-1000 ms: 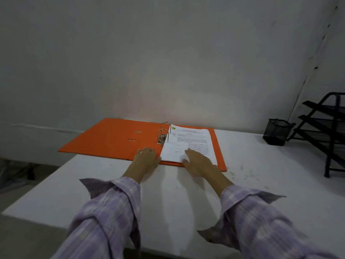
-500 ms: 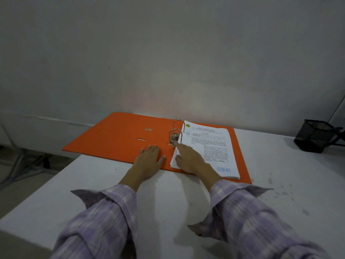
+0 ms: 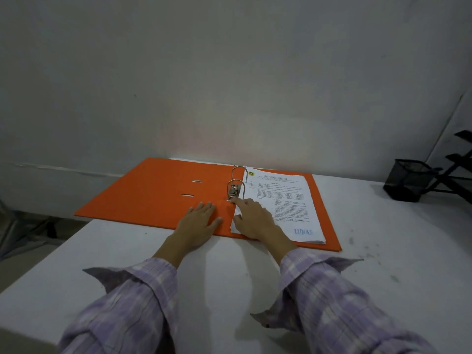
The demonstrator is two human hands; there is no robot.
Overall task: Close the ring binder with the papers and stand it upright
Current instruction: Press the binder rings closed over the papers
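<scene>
Lying open flat, orange ring binder (image 3: 163, 192), papers (image 3: 283, 198) on rings, both hands flat, grasping nothing.

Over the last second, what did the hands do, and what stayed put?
The right hand slid from the papers' near edge toward the spine, its forefinger now at the lever below the rings. Nothing was gripped or released. The left hand stayed flat on the binder, which stayed open on the table.
</scene>
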